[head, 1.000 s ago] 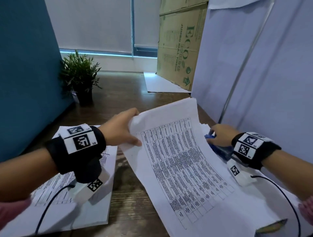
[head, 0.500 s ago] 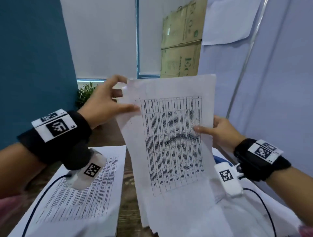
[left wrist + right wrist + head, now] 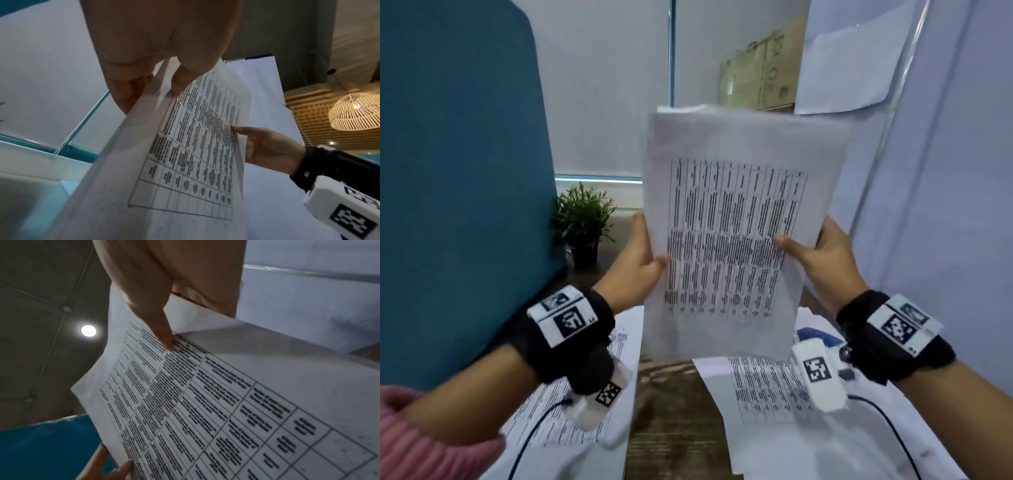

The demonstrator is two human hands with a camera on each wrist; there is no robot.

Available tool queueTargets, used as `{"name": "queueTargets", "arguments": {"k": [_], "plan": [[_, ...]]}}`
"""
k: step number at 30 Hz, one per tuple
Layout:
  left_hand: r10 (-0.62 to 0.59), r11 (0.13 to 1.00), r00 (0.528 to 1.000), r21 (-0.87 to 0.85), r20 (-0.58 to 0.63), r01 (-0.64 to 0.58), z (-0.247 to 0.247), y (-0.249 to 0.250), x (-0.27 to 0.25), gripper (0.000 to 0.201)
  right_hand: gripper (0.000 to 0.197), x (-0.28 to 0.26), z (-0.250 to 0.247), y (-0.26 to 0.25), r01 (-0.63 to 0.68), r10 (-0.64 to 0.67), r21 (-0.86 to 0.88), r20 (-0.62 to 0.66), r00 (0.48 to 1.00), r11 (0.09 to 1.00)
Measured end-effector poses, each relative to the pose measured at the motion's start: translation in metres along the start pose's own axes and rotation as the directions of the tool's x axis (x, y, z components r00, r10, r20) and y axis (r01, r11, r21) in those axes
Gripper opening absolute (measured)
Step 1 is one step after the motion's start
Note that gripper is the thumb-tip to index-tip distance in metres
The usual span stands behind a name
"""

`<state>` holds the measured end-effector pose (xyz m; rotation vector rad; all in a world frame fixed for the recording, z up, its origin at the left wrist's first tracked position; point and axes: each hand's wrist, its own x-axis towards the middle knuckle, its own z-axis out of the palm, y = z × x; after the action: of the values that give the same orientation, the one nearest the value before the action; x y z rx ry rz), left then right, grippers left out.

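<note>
Standing upright at frame centre, the paper sheaf (image 3: 736, 154) has its long axis vertical — left hand (image 3: 633, 274) pinches its left edge, right hand (image 3: 828, 263) its right, both grips level at mid-height above the bench (image 3: 671, 394).

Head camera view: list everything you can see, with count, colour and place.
Held sheaf: one, white with a black printed table, upright between both hands.
Left pile: one, white printed sheets, on the desk under the left wrist.
Right pile: one, white printed sheets, on the desk at right.
Desk: one, dark wood, below the hands.
Blue object: one, kind unclear, by the right pile.
Potted plant: one, green, dark pot, far left of the desk.
Partition: one, teal, left.
Cardboard box: one, brown, far back.
Left hand: grips the sheaf's left edge.
Right hand: grips its right edge, thumb on the print.
</note>
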<state>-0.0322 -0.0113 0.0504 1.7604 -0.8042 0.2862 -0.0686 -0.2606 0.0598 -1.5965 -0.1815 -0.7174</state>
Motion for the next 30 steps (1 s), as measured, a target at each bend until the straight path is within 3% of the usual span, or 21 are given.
{"name": "queueTargets", "arguments": {"k": [3,7,13,17,21,26,30], "plan": [[-0.064,0.997,0.998,0.038,0.020,0.063,0.007,-0.016,-0.013,0.059,0.038,-0.011,0.005,0.020,-0.055,0.056,-0.068,0.006,0.998,0.996],[-0.102,0.994,0.993,0.041,-0.059,0.105,0.014,-0.019,-0.014,0.044,0.036,-0.015,0.011,0.027,-0.085,0.090,-0.100,0.056,0.994,0.991],[-0.111,0.993,0.978,-0.063,-0.175,0.102,0.013,-0.016,-0.011,0.034,0.029,-0.016,0.017,0.021,-0.089,0.092,-0.085,0.028,0.995,0.992],[-0.165,0.986,0.974,-0.062,-0.157,0.157,0.026,-0.029,-0.033,0.029,0.030,-0.035,0.018,0.042,-0.157,0.163,-0.136,0.039,0.986,0.978],[-0.123,0.992,0.980,-0.034,-0.158,0.119,0.025,-0.027,-0.032,0.027,0.022,-0.034,0.019,0.039,-0.149,0.153,-0.111,0.022,0.988,0.983],[-0.138,0.988,0.975,-0.096,-0.175,0.122,0.028,-0.028,-0.036,0.026,0.030,-0.039,0.018,0.042,-0.184,0.185,-0.061,0.008,0.983,0.981],[-0.160,0.980,0.968,-0.152,-0.196,0.131,0.027,-0.029,-0.043,0.031,0.063,-0.041,0.011,0.040,-0.209,0.209,-0.027,0.002,0.978,0.978]]}}
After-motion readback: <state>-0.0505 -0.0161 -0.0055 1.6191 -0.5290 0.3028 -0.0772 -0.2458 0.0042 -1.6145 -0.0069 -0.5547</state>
